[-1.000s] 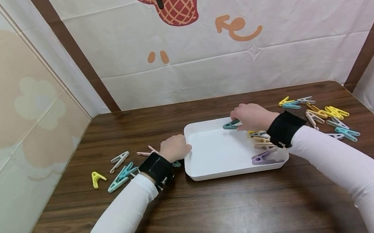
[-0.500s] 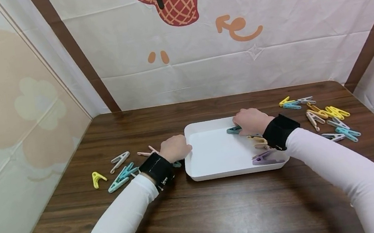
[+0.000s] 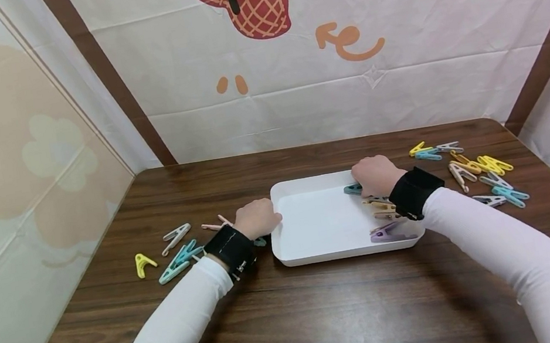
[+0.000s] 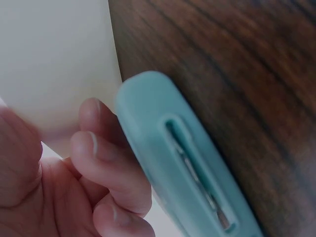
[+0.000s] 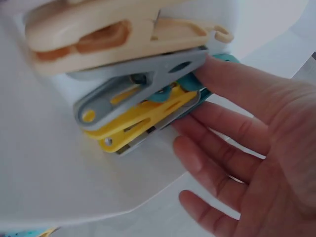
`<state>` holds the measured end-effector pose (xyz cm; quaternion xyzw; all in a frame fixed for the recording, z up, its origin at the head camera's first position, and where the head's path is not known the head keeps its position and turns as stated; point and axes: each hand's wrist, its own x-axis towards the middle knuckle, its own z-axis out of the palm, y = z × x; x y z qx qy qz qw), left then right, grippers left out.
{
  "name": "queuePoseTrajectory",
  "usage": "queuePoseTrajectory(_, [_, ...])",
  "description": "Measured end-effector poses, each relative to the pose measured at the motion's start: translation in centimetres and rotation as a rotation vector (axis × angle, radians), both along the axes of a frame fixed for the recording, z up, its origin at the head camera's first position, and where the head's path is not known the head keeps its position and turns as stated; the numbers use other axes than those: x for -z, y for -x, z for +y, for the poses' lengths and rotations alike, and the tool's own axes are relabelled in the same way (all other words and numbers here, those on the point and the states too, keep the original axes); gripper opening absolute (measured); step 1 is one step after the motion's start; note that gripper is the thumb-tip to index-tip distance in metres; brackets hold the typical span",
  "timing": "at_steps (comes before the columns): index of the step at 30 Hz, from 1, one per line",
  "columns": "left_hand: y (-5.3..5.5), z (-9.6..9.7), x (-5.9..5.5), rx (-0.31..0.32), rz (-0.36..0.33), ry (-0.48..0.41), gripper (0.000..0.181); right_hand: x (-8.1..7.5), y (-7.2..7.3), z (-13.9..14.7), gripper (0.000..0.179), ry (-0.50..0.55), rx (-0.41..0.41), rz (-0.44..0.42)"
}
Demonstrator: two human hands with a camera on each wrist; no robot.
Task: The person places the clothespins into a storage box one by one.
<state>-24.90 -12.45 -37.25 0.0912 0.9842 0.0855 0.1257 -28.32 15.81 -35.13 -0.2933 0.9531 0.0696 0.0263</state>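
A white tray (image 3: 318, 227) lies on the wooden table. At its left side my left hand (image 3: 256, 218) grips the wall, with curled fingers (image 4: 116, 165) showing in the left wrist view. A light teal clothespin (image 4: 182, 153) lies close beside those fingers. Inside the tray's far right corner, my right hand (image 3: 376, 176) pinches a dark teal clothespin (image 3: 352, 190) between thumb and forefinger. Just by it in the tray are a grey clothespin (image 5: 143, 89), a yellow clothespin (image 5: 138, 123), beige ones (image 5: 94, 37) and a purple clothespin (image 3: 392, 233). The right hand partly hides the dark teal one.
Left of the tray lie a yellow clothespin (image 3: 145, 264), a white-grey one (image 3: 176, 238), teal ones (image 3: 179, 263) and a pink one (image 3: 214, 226). Several more clothespins (image 3: 493, 165), yellow, blue, grey and pink, are scattered on the right. A cloth wall (image 3: 297, 109) rises behind the table.
My right hand has come slightly nearer and moved right within the tray, carrying the dark teal clothespin toward the others. My left hand stays at the tray's left side.
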Motion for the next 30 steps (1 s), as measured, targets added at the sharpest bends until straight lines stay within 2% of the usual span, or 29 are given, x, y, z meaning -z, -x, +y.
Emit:
queuePoseTrajectory(4, [0.0,0.0,0.0,-0.001,-0.004,0.001,0.027,-0.7,-0.1,-0.1,0.021,0.0,0.046,-0.044])
queuePoseTrajectory(9, [0.1,0.0,-0.1,0.001,-0.003,-0.001,0.027,-3.5,0.1,0.9,0.026,0.112,0.168,-0.093])
queuePoseTrajectory(12, [0.2,0.0,-0.1,0.01,0.005,-0.006,0.027,-5.2,0.4,2.6,0.025,0.213,0.237,-0.055])
queuePoseTrajectory(15, [0.3,-0.1,-0.1,0.024,0.012,-0.014,0.029,-5.9,0.6,4.6,0.025,0.274,0.29,-0.022])
queuePoseTrajectory(18, [0.3,-0.2,-0.1,0.032,0.01,-0.02,0.031,-5.1,0.9,6.8,0.026,0.29,0.318,-0.01])
queuePoseTrajectory(23, [0.3,-0.2,-0.1,0.032,0.009,-0.027,0.03,-2.6,1.3,10.0,0.042,0.249,0.364,-0.032])
queuePoseTrajectory(30, [0.1,-0.4,0.0,0.022,0.007,-0.029,0.03,0.1,1.8,12.6,0.048,0.216,0.468,-0.083])
